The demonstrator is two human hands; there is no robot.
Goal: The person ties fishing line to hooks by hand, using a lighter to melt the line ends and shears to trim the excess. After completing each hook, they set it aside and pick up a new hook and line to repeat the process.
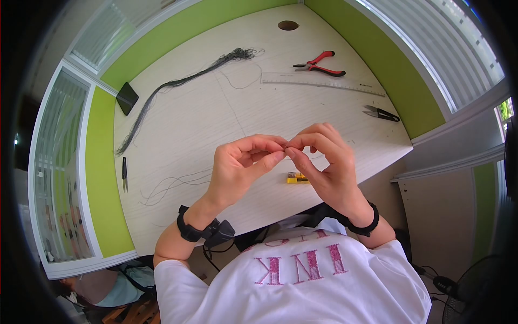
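Both hands meet above the middle of the table, fingertips almost touching. My left hand (240,167) is closed in a pinch, and so is my right hand (326,162). Between the fingertips is a thin thread, mostly hidden by the fingers. Loose grey thread strands (175,181) spread over the table to the left and pass behind my left wrist. A small yellow packet or box (297,178) lies close below my right hand, partly covered by it.
A long dark thread bundle (178,82) lies at the back left. Red-handled pliers (318,66), a clear ruler (318,82) and black thread snips (382,113) are at the right. Pointed tweezers or snips (124,175) and a black phone-like object (127,99) sit left. Green partitions (399,70) border the table.
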